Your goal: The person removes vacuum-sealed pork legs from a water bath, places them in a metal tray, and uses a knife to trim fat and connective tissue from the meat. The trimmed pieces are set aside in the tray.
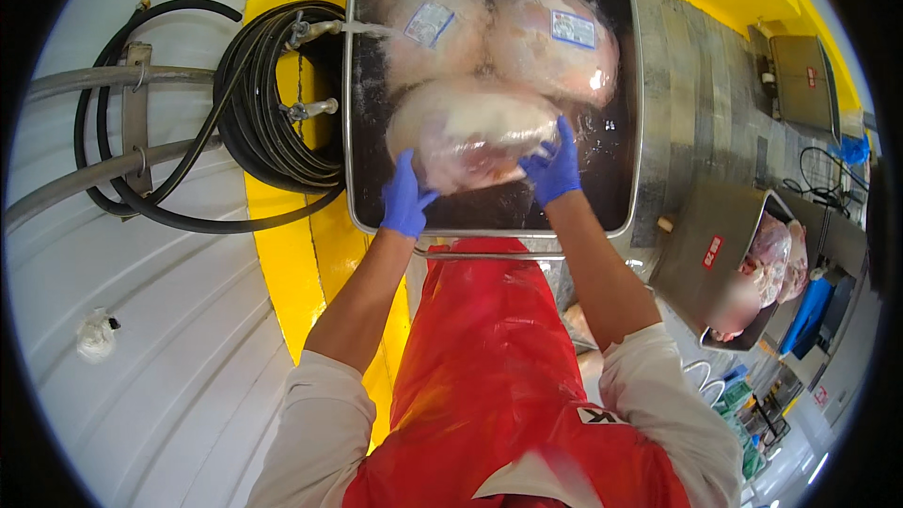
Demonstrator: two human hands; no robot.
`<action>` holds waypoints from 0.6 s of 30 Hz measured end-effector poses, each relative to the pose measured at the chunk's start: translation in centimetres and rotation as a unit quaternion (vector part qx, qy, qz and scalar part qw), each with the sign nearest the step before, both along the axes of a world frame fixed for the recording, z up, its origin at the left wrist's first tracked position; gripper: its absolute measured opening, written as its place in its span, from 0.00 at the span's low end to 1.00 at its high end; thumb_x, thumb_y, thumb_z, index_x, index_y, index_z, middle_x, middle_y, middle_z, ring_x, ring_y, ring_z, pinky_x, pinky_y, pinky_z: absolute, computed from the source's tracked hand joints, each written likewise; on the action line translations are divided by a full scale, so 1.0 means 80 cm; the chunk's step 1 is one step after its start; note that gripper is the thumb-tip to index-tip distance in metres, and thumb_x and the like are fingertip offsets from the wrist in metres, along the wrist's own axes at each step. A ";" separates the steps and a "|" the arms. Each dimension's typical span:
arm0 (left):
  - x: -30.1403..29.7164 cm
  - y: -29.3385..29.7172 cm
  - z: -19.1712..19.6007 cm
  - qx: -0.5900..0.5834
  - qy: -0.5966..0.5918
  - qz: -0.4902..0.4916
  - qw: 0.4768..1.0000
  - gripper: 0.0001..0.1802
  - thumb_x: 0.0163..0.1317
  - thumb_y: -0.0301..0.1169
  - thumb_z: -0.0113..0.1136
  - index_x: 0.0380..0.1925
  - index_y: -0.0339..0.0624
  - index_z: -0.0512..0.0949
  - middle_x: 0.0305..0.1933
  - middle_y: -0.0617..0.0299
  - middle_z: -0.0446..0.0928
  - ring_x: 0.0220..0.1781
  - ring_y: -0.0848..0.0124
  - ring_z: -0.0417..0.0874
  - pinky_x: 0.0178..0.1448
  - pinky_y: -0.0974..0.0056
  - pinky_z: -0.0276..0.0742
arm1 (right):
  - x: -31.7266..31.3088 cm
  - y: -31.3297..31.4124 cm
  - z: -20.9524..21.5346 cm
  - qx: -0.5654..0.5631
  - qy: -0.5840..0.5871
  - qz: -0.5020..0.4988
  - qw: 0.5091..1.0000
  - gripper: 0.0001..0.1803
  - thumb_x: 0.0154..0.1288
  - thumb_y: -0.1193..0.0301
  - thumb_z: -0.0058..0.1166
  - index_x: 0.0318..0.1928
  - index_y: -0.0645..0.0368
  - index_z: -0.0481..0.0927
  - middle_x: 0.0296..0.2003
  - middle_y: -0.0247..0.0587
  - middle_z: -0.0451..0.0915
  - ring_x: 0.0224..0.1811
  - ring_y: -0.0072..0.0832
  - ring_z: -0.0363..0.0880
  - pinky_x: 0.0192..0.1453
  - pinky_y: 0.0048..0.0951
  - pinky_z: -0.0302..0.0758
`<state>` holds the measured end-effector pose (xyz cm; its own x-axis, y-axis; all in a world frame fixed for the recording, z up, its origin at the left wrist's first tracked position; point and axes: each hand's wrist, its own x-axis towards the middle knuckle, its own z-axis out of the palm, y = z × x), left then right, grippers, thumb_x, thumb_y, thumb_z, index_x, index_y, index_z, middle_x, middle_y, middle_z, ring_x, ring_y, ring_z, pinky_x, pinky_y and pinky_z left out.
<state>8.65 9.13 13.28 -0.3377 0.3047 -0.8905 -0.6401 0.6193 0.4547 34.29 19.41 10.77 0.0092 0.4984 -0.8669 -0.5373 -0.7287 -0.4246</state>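
Observation:
A large piece of meat in clear plastic wrap lies on its side at the near part of a metal tub of water. My left hand, in a blue-purple glove, grips its lower left side. My right hand, gloved the same, holds its right end with the fingers bent over the wrap. The meat's underside and the fingertips beneath it are hidden. Behind it in the water sit two more wrapped meat pieces, one at the far left and one at the far right, each with a label.
Water runs from an upper tap into the tub; a lower tap stands below it. A coiled black hose hangs at the left. To the right stands a metal bin holding meat, with another metal container farther back.

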 end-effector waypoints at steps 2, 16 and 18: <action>0.012 0.028 0.029 0.056 -0.013 -0.002 0.998 0.41 0.63 0.59 0.63 0.68 0.43 0.72 0.60 0.51 0.77 0.58 0.60 0.81 0.60 0.52 0.85 | 0.035 -0.009 -0.009 0.036 -0.057 0.030 0.997 0.49 0.64 0.32 0.57 0.73 0.55 0.67 0.62 0.41 0.75 0.57 0.34 0.75 0.58 0.41 0.73; -0.034 0.179 0.055 0.294 0.325 -0.259 0.861 0.29 0.73 0.39 0.62 0.65 0.27 0.75 0.66 0.51 0.78 0.63 0.65 0.78 0.68 0.63 0.72 | 0.015 -0.038 -0.082 0.010 -0.177 0.147 0.973 0.48 0.65 0.68 0.67 0.79 0.58 0.54 0.66 0.48 0.74 0.61 0.40 0.78 0.57 0.46 0.78; -0.061 0.095 0.010 0.190 0.520 -0.320 0.769 0.33 0.69 0.43 0.62 0.65 0.26 0.74 0.66 0.38 0.78 0.68 0.48 0.79 0.73 0.54 0.72 | 0.029 -0.043 -0.114 0.037 -0.187 0.085 0.978 0.47 0.63 0.71 0.68 0.78 0.61 0.56 0.64 0.51 0.77 0.58 0.39 0.80 0.56 0.42 0.80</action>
<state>3.75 16.72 14.06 -0.4804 0.8758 -0.0465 0.5717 0.3529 0.7407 36.65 15.98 1.66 0.2303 0.5820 -0.7799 -0.2081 -0.7534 -0.6237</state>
